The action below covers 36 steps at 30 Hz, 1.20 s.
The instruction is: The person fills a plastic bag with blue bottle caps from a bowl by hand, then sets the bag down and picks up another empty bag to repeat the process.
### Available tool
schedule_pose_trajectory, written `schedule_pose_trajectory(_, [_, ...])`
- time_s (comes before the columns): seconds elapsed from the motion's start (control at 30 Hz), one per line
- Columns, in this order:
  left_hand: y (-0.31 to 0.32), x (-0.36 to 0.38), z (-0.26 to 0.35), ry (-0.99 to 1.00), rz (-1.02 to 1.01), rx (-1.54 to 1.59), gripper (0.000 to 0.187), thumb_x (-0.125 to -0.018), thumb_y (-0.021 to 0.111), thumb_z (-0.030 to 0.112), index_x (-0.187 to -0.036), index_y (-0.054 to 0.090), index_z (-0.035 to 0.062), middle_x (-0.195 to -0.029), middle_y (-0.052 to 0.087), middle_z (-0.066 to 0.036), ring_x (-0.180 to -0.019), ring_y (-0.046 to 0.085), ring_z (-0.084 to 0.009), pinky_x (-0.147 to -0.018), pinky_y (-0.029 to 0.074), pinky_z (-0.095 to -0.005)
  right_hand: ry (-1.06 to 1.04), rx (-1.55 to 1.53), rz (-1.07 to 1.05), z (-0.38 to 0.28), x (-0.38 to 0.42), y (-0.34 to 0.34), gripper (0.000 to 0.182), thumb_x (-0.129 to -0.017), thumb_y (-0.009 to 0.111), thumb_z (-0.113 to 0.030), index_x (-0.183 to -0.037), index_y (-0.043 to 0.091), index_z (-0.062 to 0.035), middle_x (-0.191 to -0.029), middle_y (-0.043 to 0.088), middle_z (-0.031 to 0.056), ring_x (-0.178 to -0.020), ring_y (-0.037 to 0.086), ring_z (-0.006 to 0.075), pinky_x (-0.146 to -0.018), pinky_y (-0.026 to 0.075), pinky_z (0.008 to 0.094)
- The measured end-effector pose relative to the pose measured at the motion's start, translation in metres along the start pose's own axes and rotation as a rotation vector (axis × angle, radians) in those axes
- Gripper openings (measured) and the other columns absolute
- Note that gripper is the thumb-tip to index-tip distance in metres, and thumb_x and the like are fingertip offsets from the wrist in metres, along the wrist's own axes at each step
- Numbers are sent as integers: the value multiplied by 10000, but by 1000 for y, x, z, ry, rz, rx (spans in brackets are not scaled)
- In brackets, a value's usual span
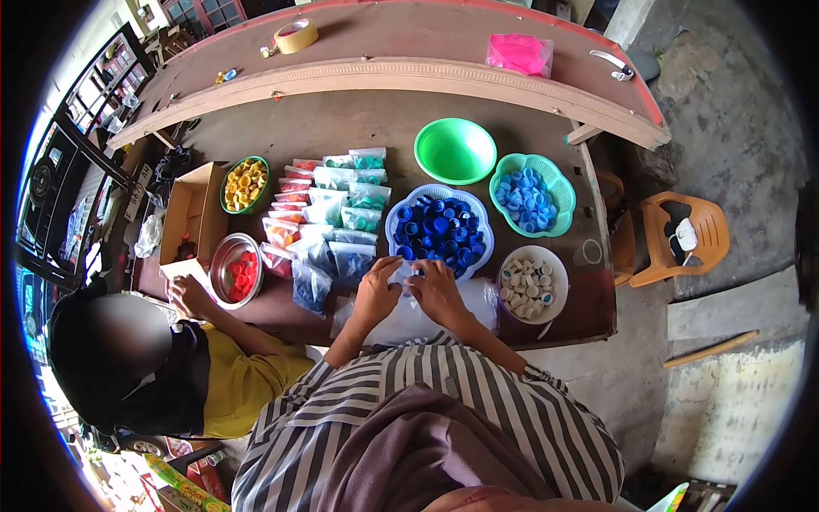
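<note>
Your left hand (375,290) and right hand (437,290) meet at the near edge of the table (358,119), just in front of the white basket of dark blue caps (439,226). Both hands pinch a small clear bag (408,275) between them, fingers closed on its top edge; a dark blue cap seems to sit at the bag's mouth, though it is too small to be sure. Under your wrists lies a stack of clear plastic bags (409,320), flat on the table edge.

Right of your hands: a white bowl of white caps (531,286), touching distance from the blue basket. Behind it, a green basket of light blue caps (531,196); beside that, a green bowl (455,150).

Left of your hands: rows of filled bags (328,209), sorted by colour: red and orange on the left, teal at the back, dark blue nearest you. Further left, a metal bowl of red caps (235,269), a green bowl of yellow caps (245,183) and a cardboard box (192,222).

A second person in a yellow shirt (239,375) sits at your left, one hand (189,294) resting at the table edge by the metal bowl.

On the raised ledge at the back: a roll of tape (296,36) and a pink bag (519,53). An orange chair (682,239) stands right of the table.
</note>
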<state>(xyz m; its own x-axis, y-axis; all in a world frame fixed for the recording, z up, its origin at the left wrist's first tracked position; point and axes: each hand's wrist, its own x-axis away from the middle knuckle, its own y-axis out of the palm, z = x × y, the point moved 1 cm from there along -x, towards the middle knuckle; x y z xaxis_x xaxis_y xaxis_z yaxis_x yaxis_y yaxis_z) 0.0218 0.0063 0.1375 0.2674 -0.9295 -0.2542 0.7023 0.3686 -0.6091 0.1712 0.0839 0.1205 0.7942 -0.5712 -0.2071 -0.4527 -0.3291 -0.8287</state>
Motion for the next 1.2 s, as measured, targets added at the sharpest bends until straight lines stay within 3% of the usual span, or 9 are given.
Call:
schedule_pose_trajectory(0.13, [-8,-2,-8,-49,1,-21,468,-689,529,-55,-1151,603,-56,-1231,593,-141,-617,647,-197,-564,534,-296,-6,-96,117,8,-10,-6,107,-820,670,-139,-868,644,-47,-1085,561,89,-1035,522,289,-841,414,435])
schedule_pose_trajectory(0.27, [-14,-11,-8,-32,28,-36,453,-688,520,-55,-1131,616,-48,-1243,592,-139,-574,631,-177,-548,528,-282,17,-568,353,44,-21,-5,73,-858,637,-95,-871,634,-22,-882,607,110,-858,584,311,-752,458,385])
schedule_pose_trajectory(0.4, [-22,-18,-5,-128,2,33,452,-689,515,-56,-1128,620,-40,-1250,591,-141,-551,622,-165,-536,521,-274,142,-103,366,102,-29,-20,81,-871,610,-98,-883,678,-56,-917,591,107,-879,564,309,-784,449,411])
schedule_pose_trajectory(0.47, [-26,-23,5,-293,-43,110,440,-678,521,-40,-1104,632,-34,-1195,618,-159,-1027,625,-323,-876,497,-350,211,42,293,132,-35,-16,105,-854,592,-81,-893,689,-75,-927,585,96,-900,550,293,-789,440,414])
schedule_pose_trajectory(0.7, [-17,-30,-2,-230,-10,75,444,-690,515,-38,-1116,635,-16,-1196,618,-155,-951,647,-307,-817,509,-335,178,411,56,158,-52,-4,145,-808,606,-108,-914,702,-126,-922,592,41,-948,531,266,-800,424,393])
schedule_pose_trajectory(0.8, [-17,-36,3,-313,-39,111,448,-691,514,-38,-1121,635,-10,-1195,618,-155,-970,641,-316,-834,507,-342,277,248,116,165,-57,-4,65,-824,646,-135,-870,693,-127,-881,604,31,-877,560,222,-752,438,358])
schedule_pose_trajectory(0.9, [-11,-41,0,-332,-60,114,449,-692,509,-41,-1123,633,-11,-1192,617,-157,-1006,630,-327,-866,503,-358,725,-1022,33,181,-59,3,77,-892,651,-174,-929,649,-106,-853,628,-8,-737,587,96,-679,461,244])
schedule_pose_trajectory(1.0, [-3,-45,-5,-250,-31,91,445,-698,505,-42,-1124,632,-10,-1193,614,-158,-984,634,-334,-856,506,-366,867,-1524,-10,155,-56,-19,102,-903,641,-168,-972,632,-94,-872,625,-18,-761,588,77,-711,469,218])
schedule_pose_trajectory(1.2, [0,-54,-1,-257,-93,89,459,-700,503,-41,-1142,624,-15,-1189,609,-167,-996,626,-352,-863,504,-375,547,-1272,0,75,-50,-25,149,-914,605,-163,-1016,637,-59,-876,598,-1,-778,554,110,-743,448,250])
